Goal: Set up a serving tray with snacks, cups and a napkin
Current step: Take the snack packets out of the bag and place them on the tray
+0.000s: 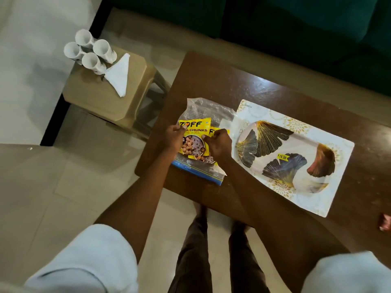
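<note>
A yellow snack packet (pixel 193 142) lies on a clear plastic bag (pixel 208 112) near the left edge of the brown table (pixel 211 81). My left hand (pixel 174 137) pinches the packet's left edge. My right hand (pixel 219 144) grips a second yellow packet (pixel 212 132) that is partly tucked behind the first. To the right a white rectangular tray (pixel 338 163) carries a plate with a gold leaf pattern (pixel 281 144). Several white paper cups (pixel 90 50) and a folded white napkin (pixel 118 76) stand on a beige stool (pixel 93 98) at the upper left.
The stool stands apart from the table's left side on a tiled floor. A dark green sofa (pixel 296 28) runs along the far side. My legs stand against the table's near edge. A small pink object (pixel 385 222) shows at the right edge.
</note>
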`<action>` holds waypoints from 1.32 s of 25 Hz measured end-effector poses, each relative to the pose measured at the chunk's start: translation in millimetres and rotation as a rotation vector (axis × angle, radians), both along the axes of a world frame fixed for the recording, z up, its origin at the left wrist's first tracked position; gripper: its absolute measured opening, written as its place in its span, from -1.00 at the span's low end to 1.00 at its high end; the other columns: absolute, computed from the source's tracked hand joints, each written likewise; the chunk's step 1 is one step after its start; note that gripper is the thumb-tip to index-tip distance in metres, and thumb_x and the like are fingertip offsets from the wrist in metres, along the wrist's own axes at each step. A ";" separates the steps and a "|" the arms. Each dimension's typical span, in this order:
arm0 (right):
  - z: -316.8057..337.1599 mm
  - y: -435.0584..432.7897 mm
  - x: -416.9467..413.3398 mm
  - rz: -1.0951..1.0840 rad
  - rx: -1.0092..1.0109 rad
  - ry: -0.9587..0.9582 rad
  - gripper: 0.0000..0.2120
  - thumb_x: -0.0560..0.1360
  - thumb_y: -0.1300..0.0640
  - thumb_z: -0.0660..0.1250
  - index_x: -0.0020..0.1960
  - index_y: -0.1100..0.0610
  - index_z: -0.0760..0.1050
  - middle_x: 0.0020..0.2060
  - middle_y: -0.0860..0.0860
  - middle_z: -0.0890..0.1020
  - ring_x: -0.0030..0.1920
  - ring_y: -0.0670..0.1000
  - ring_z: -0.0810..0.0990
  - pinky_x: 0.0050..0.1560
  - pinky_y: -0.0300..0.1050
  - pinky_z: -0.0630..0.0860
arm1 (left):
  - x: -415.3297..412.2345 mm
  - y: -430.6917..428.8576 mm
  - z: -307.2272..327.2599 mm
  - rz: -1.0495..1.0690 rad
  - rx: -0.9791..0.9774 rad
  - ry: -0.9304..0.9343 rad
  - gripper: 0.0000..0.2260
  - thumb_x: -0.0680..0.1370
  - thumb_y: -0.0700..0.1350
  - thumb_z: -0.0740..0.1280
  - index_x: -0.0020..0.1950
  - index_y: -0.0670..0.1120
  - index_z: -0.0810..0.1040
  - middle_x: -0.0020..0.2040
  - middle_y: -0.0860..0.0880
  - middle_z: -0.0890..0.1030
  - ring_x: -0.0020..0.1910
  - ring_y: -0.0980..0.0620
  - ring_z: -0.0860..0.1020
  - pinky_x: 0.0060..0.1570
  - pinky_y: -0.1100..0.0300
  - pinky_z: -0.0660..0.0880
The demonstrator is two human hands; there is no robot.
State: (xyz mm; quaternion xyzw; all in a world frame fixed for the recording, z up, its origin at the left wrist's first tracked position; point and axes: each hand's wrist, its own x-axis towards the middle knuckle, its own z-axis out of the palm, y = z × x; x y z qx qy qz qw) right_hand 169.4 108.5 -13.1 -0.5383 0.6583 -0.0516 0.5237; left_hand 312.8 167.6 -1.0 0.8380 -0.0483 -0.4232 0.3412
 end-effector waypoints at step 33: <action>7.5 -28.5 -235.5 -0.372 0.444 -0.524 -0.62 0.41 0.15 0.61 0.19 0.18 0.66 0.05 0.10 0.77 0.09 0.13 0.75 -0.14 -0.10 0.68 | -185.8 -51.8 17.1 -0.264 -0.062 0.528 -0.65 0.47 -0.12 0.58 0.23 -0.16 0.69 0.06 -0.14 0.76 -0.01 -0.05 0.76 -0.09 0.07 0.69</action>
